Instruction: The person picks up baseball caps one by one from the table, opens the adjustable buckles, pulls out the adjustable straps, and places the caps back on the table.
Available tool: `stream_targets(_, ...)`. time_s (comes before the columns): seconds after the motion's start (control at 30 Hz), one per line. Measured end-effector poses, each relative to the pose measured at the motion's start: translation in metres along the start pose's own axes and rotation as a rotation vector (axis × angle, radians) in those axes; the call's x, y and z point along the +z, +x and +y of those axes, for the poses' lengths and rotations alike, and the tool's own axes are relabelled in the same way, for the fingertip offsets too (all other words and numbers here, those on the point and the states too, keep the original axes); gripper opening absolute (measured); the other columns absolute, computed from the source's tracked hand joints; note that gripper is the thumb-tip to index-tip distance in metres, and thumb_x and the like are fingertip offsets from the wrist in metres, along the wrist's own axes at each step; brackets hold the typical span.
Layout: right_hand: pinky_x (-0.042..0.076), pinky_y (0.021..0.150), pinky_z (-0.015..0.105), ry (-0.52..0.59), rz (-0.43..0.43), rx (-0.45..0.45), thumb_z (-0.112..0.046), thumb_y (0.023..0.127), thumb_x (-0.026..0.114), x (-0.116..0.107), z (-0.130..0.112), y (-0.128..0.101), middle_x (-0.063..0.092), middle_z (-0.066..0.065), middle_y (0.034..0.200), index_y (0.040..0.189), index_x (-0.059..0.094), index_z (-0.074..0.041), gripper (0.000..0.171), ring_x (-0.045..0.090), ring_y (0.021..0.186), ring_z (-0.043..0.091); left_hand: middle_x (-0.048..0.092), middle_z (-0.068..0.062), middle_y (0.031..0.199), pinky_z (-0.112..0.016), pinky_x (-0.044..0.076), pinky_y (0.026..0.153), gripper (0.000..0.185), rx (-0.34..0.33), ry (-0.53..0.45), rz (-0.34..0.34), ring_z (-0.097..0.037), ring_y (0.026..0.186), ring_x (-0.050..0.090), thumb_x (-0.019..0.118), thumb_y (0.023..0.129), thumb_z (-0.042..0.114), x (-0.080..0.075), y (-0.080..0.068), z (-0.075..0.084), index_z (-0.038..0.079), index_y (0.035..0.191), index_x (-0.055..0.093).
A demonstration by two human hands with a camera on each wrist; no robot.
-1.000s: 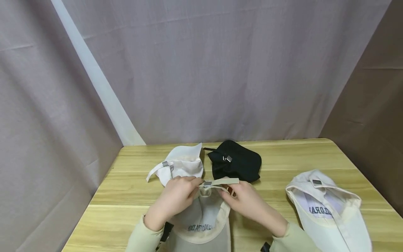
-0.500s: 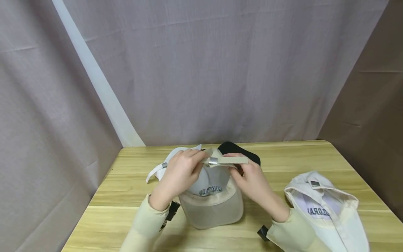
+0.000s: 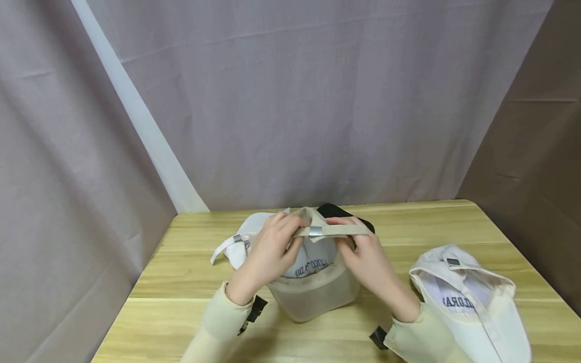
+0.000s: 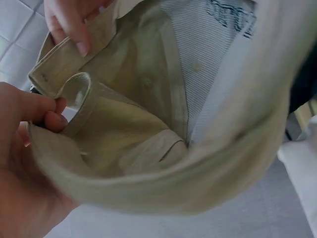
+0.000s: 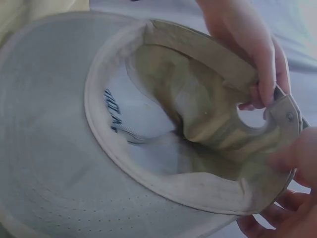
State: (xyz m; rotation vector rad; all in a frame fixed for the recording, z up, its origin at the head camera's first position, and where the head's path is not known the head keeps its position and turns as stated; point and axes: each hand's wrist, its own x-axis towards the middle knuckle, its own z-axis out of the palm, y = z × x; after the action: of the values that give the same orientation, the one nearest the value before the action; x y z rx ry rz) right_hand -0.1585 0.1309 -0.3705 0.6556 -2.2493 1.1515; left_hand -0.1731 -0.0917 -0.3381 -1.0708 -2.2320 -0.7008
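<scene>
Both hands up off the bench, working the back strap of the beige cap [image 3: 313,272]. Left hand [image 3: 272,247] pinching the strap [image 3: 333,231] just at 9 o'clock of the metal buckle [image 3: 315,231], fingers curled round the band. Right hand [image 3: 367,252] pinching the free strap end at 3 o'clock of the buckle, thumb beneath, fingers on top. Inside of the cap turned toward the wrist cameras, strap loop open beside the left thumb [image 4: 42,106]. Judging by this: strap threaded through the buckle, adjustment mid-way, tail not tucked away, cap not set down. Outward now: white cap [image 3: 247,237] lying at 10 o'clock of the hands, black cap [image 3: 338,212] peeking out at 12 o'clock behind the strap, another white cap [image 3: 467,297] upside down at 4 o'clock, well apart. Wooden bench [image 3: 150,282] beneath it all, grey curtain [image 3: 290,101] behind.
</scene>
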Motion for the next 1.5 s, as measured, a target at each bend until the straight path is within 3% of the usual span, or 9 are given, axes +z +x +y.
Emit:
stream_targets(0.27,0.051,0.079,0.022,0.095,-0.064,0.004,0.008,0.092,0.064,0.0,-0.01,-0.009,0.063,0.001,0.121,0.126,0.067,-0.012,0.039,0.061,0.101,0.015,0.068,0.001,0.104,-0.037,0.042,0.097,0.019,0.076,0.064,-0.017,-0.02,0.102,0.057,0.062,0.091,0.004,0.008,-0.017,0.012,0.011,0.109,0.063)
stream_targets(0.5,0.053,0.087,0.023,0.134,-0.043,-0.016,0.014,0.088,0.062,0.005,-0.015,-0.012,0.067,0.002,0.117,0.119,0.071,-0.011,0.04,0.063,0.113,0.022,0.067,0.003,0.1,-0.044,0.038,0.105,0.016,0.043,0.103,-0.008,-0.019,0.102,0.058,0.065,0.094,0.017,0.009,-0.027,0.026,0.014,0.109,0.063)
stream_targets(0.67,0.052,0.083,0.02,0.14,0.006,-0.033,0.016,0.087,0.063,0.006,-0.015,-0.013,0.067,0.0,0.118,0.118,0.071,-0.011,0.042,0.063,0.112,0.019,0.058,0.004,0.088,-0.029,0.045,0.08,0.015,-0.04,0.069,0.1,-0.015,0.086,0.054,0.071,0.091,0.019,0.009,-0.03,0.038,0.013,0.099,0.06)
stream_targets(0.77,0.051,0.076,0.019,0.154,0.023,-0.047,0.016,0.087,0.062,0.005,-0.017,-0.013,0.067,0.001,0.116,0.118,0.071,-0.01,0.041,0.063,0.103,0.016,0.048,0.007,0.073,-0.018,0.035,0.056,0.02,-0.108,0.062,0.16,-0.007,0.066,0.045,0.073,0.086,0.017,0.01,-0.033,0.043,0.015,0.085,0.053)
stream_targets(0.87,0.05,0.08,0.019,0.187,0.023,-0.072,0.016,0.087,0.063,0.005,-0.018,-0.012,0.067,0.001,0.115,0.118,0.071,-0.008,0.04,0.062,0.103,0.016,0.044,0.008,0.067,-0.016,0.03,0.047,0.022,-0.166,0.081,0.184,-0.003,0.058,0.04,0.073,0.083,0.013,0.01,-0.033,0.044,0.015,0.084,0.052)
stream_targets(1.0,0.048,0.091,0.021,0.228,0.007,-0.131,0.017,0.086,0.063,0.007,-0.016,-0.007,0.067,0.002,0.115,0.118,0.07,-0.007,0.04,0.062,0.11,0.021,0.052,0.005,0.081,-0.024,0.041,0.056,0.027,-0.234,0.121,0.08,-0.009,0.069,0.047,0.077,0.083,0.016,0.01,-0.031,0.037,0.012,0.102,0.06)
stream_targets(1.27,0.048,0.089,0.018,0.164,0.003,-0.185,0.012,0.087,0.069,0.015,-0.011,-0.002,0.066,-0.001,0.115,0.12,0.07,-0.014,0.042,0.065,0.105,0.018,0.052,0.009,0.075,-0.028,0.04,0.049,0.032,-0.325,0.119,-0.333,-0.01,0.06,0.049,0.072,0.092,0.038,0.006,-0.031,0.015,0.017,0.116,0.064)
stream_targets(1.4,0.048,0.091,0.021,0.185,-0.004,-0.144,0.011,0.088,0.068,0.015,-0.01,-0.001,0.068,-0.001,0.114,0.118,0.07,-0.011,0.037,0.064,0.107,0.017,0.052,0.011,0.072,-0.03,0.039,0.048,0.031,-0.304,0.119,-0.397,-0.009,0.058,0.05,0.073,0.09,0.044,0.001,-0.031,0.01,0.021,0.111,0.066)
stream_targets(1.5,0.047,0.086,0.02,0.173,0.006,-0.133,0.01,0.088,0.068,0.013,-0.011,0.001,0.068,-0.002,0.113,0.118,0.07,-0.011,0.037,0.063,0.103,0.015,0.051,0.01,0.068,-0.031,0.038,0.048,0.019,-0.288,0.143,-0.363,-0.009,0.056,0.049,0.074,0.09,0.035,0.0,-0.029,0.007,0.022,0.089,0.061)
